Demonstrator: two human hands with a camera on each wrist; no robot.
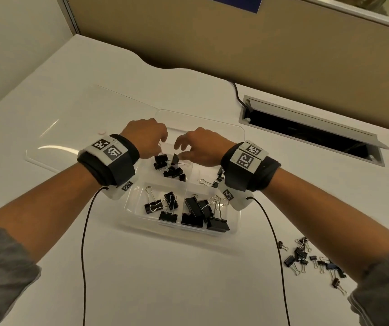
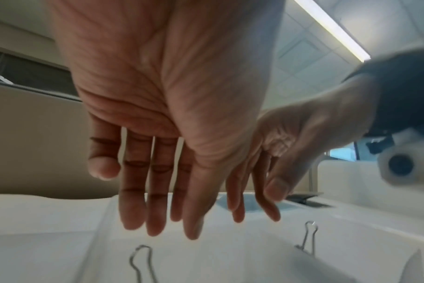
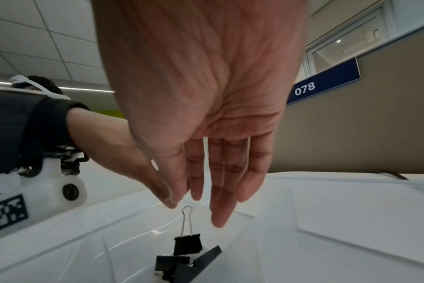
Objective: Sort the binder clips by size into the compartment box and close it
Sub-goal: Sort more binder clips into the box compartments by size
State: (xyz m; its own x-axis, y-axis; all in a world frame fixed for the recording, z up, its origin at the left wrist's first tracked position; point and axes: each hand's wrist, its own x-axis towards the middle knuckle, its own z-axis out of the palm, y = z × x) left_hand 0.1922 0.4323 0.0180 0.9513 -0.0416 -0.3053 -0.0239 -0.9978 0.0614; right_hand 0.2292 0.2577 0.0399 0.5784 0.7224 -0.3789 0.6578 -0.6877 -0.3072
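A clear compartment box (image 1: pixel 179 231) sits mid-table with its lid (image 1: pixel 71 128) folded flat to the far left. Black binder clips lie sorted in it: small ones (image 1: pixel 168 167) in a far compartment, medium ones (image 1: pixel 163 205) near left, large ones (image 1: pixel 203 212) near right. Both hands hover over the far compartments. My left hand (image 1: pixel 163 142) holds nothing, and its fingers (image 2: pixel 157 210) hang straight. My right hand (image 1: pixel 181 147) is empty too, its fingers (image 3: pixel 220 210) pointing down. A small clip (image 3: pixel 188 243) stands upright on the pile just below them, untouched.
Several loose binder clips (image 1: pixel 311 260) lie scattered on the white table at the right, beside my right forearm. A recessed cable slot (image 1: pixel 311 130) with a black cord (image 1: pixel 238 92) is at the back right. A beige partition wall runs behind the table.
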